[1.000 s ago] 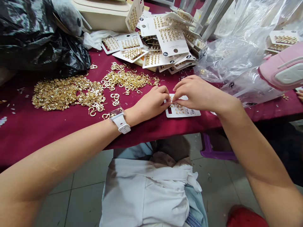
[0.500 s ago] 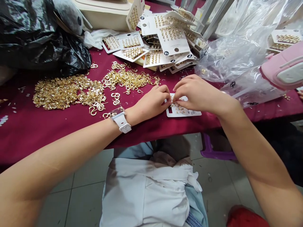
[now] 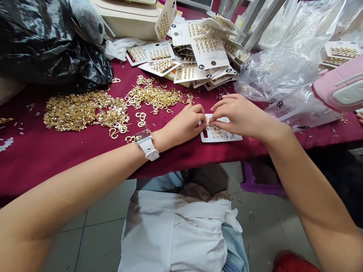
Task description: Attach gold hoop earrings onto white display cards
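A white earring card (image 3: 231, 136) lies on the cloth near the table's front edge, with rows of small gold earrings (image 3: 217, 133) on it. My left hand (image 3: 189, 121), a watch (image 3: 145, 142) on its wrist, has thumb and forefinger pinched together at the card's upper left. From the other side, my right hand (image 3: 239, 115) reaches over the card. Its thumb and forefinger close near the left fingertips, while the other fingers stay loosely curved. Whatever is between the fingertips is too small to name.
Gold pieces lie in a flat pile (image 3: 75, 109) and a second heap (image 3: 154, 96) on the dark red cloth. Behind are stacked filled earring cards (image 3: 211, 53), a black plastic bag (image 3: 53, 45) and clear plastic bags (image 3: 272, 71). A pink-lidded bottle (image 3: 338, 83) lies right.
Both hands stay at the card with nearly the same pose. My right thumb and fingers look slightly more apart from the card. The whole view has shifted a little.
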Demonstrator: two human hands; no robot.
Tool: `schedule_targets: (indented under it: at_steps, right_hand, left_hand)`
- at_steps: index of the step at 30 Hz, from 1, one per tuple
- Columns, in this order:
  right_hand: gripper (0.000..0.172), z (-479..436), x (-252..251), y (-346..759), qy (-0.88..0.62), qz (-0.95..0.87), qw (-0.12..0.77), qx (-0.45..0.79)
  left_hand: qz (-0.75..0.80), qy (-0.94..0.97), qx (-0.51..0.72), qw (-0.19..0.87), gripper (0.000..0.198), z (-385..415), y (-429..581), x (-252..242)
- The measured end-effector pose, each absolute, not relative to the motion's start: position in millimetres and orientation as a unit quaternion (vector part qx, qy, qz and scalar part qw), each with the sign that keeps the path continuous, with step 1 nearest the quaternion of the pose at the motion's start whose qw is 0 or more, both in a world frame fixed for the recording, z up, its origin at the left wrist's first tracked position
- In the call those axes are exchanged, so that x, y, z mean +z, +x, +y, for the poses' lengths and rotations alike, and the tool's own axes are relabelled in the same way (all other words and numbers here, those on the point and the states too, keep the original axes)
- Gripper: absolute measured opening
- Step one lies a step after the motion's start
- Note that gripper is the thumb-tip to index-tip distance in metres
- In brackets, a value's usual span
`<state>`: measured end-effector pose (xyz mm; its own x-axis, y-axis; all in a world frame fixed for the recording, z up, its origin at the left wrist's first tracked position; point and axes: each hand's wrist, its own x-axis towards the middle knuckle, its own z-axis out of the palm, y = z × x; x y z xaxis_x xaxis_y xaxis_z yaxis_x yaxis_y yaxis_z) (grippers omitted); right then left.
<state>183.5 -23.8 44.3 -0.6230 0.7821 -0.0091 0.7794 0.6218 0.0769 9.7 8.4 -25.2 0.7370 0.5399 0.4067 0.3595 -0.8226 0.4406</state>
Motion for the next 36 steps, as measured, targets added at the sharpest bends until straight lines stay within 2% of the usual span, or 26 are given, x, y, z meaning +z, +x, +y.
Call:
schedule_targets:
  at_steps: [15,36]
  right_hand:
    - [0.025,-17.5,43.7,184.0,0.439,0.897,0.050,0.016]
    - [0.020,-26.5,38.3,185.4,0.467,0.883,0.015,-0.038]
  left_hand:
    - [0.240,0.915,0.276,0.170,0.017,9.1,9.8,-26.1]
    - [0.247,0.919,0.263,0.159,0.016,8.0,9.6,-24.7]
